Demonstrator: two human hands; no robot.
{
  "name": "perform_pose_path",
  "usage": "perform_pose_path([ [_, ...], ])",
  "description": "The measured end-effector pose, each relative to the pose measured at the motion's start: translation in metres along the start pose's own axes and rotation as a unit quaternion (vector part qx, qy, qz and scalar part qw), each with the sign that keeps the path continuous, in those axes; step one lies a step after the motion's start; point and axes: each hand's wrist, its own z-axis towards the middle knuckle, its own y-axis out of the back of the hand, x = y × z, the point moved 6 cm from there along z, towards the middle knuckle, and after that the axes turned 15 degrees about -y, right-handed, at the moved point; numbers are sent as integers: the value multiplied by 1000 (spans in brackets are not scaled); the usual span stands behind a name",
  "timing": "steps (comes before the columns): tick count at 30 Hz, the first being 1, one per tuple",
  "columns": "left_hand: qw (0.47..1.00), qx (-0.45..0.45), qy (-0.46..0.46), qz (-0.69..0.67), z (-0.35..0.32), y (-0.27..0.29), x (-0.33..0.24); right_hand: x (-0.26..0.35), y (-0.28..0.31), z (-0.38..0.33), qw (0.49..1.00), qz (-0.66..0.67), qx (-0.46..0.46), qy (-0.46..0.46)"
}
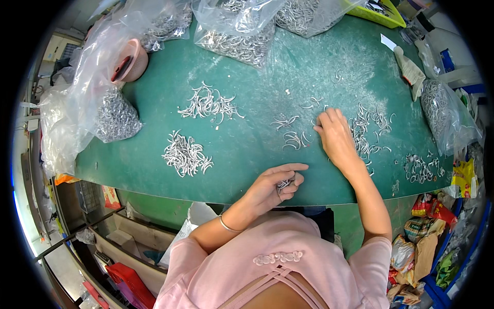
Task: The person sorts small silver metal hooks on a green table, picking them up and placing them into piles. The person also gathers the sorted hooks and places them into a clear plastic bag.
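Near the table's front edge, my left hand [267, 190] curls around several small curved metal pieces [283, 184]; its index finger points out to the right. My right hand [337, 136] reaches onto the green table [247, 139], its fingers bent and drawn together at the surface. What those fingertips hold, if anything, is hidden. Just left of them lie small groups of silver crescent-shaped pieces [295, 139]. Beside the right hand spreads a looser pile of the same pieces [363, 129]. Two denser piles, one farther [208, 104] and one nearer [186, 155], lie to the left.
Clear plastic bags of metal pieces [236, 44] stand along the far edge, with other bags at left [117, 116] and right [437, 110]. A pink cup [136, 62] lies tilted at the left. Ring-like pieces [422, 169] lie near the right edge. A yellow-green tray [386, 18] sits far right.
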Motion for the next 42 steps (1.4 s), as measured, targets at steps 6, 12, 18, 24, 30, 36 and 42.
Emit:
perform_pose_path([
  [6, 998, -50, -47, 5, 6, -2, -3, 15, 26, -12, 969, 202, 139, -35],
  [12, 995, -36, -89, -20, 24, -3, -1, 1, 23, -1, 975, 200, 76, -63],
  [18, 996, 16, -92, 2, 28, 3, -1, -26, -1, 31, 995, -10, -26, -93],
  [24, 989, -121, -83, -17, 21, -15, -15, 11, 16, 10, 958, 236, 162, -27],
  [30, 985, 119, -50, -114, 28, 2, 4, -17, 5, 50, 998, 54, -29, -32],
  [36, 996, -5, -92, -8, 25, 2, -4, -4, 19, 25, 977, 205, 52, 0],
  [42, 989, -19, -132, -58, 26, -6, -10, -2, 14, 21, 917, 299, 220, -148],
])
